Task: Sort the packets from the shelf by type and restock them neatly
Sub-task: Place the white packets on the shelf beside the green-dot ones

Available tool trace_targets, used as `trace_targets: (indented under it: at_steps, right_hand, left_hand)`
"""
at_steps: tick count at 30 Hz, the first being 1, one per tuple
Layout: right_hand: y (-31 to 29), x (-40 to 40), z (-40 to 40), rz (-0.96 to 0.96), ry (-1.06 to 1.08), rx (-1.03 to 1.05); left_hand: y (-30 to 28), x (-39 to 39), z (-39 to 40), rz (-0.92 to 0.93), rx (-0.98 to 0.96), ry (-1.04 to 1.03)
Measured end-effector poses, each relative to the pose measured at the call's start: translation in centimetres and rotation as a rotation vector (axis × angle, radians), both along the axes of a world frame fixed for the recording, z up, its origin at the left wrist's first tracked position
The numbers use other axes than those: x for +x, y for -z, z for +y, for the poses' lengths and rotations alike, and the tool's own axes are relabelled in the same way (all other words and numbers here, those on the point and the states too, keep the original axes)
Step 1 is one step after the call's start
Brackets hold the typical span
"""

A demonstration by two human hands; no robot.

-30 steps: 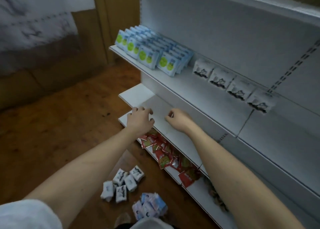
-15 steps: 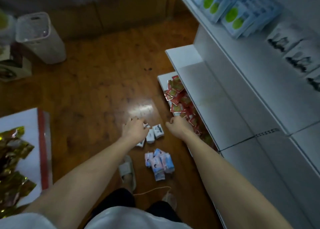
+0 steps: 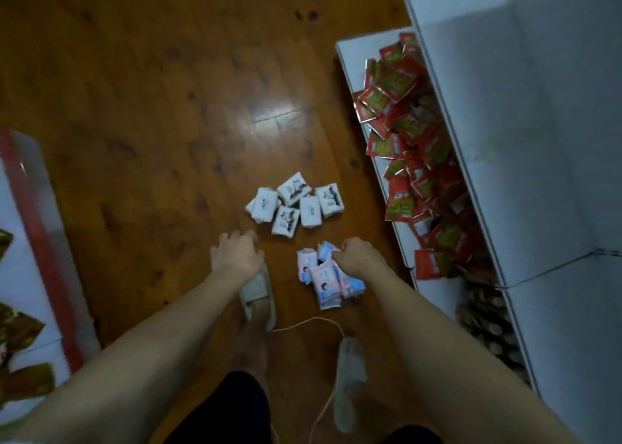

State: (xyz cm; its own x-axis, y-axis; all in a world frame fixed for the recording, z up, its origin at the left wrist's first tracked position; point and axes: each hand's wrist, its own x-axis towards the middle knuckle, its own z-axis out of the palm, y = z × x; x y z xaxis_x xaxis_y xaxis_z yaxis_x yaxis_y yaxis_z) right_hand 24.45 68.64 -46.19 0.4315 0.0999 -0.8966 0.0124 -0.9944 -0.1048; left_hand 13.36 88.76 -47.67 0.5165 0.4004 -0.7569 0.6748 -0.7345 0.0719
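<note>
Several white packets with black print [image 3: 296, 204] lie in a loose heap on the wooden floor. Just below them sits a smaller heap of pink and blue packets [image 3: 324, 277]. My left hand [image 3: 235, 253] hovers left of both heaps, fingers loosely curled and holding nothing. My right hand [image 3: 358, 257] hangs over the top right edge of the pink and blue heap, fingers curled under, with nothing visibly in it. Red packets [image 3: 409, 140] lie jumbled on the white bottom shelf [image 3: 356, 50] at the right.
The white middle shelf [image 3: 525, 140] overhangs the red packets. Brown packets [image 3: 484, 322] lie further along the bottom shelf. My feet in grey slippers [image 3: 257, 295] stand below the heaps, with a thin cord [image 3: 303, 324] across the floor. A white board with gold packets [image 3: 20, 329] lies at left.
My view has tipped from the shelves down to the floor. Both hands have dropped from the middle shelf edge to the packet heaps on the floor.
</note>
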Motion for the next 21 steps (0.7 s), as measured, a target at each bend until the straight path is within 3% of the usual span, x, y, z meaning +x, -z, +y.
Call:
trace_targets:
  at_steps: [4, 11, 17, 21]
  right_hand:
    - [4.6, 1.8, 2.4, 0.083, -0.038, -0.056]
    - [13.5, 6.5, 5.4, -0.032, -0.033, -0.006]
    - [27.4, 6.3, 5.6, -0.046, 0.107, 0.094]
    - [36.7, 5.7, 5.1, -0.097, 0.157, 0.116]
  left_hand:
    - [5.0, 0.4, 3.0, 0.049, -0.017, 0.008]
    - [14.2, 4.8, 4.4, -0.019, -0.099, -0.126]
    - [25.6, 6.4, 2.6, -0.140, -0.129, -0.400]
    - [33.6, 7.3, 1.8, -0.215, -0.053, -0.434]
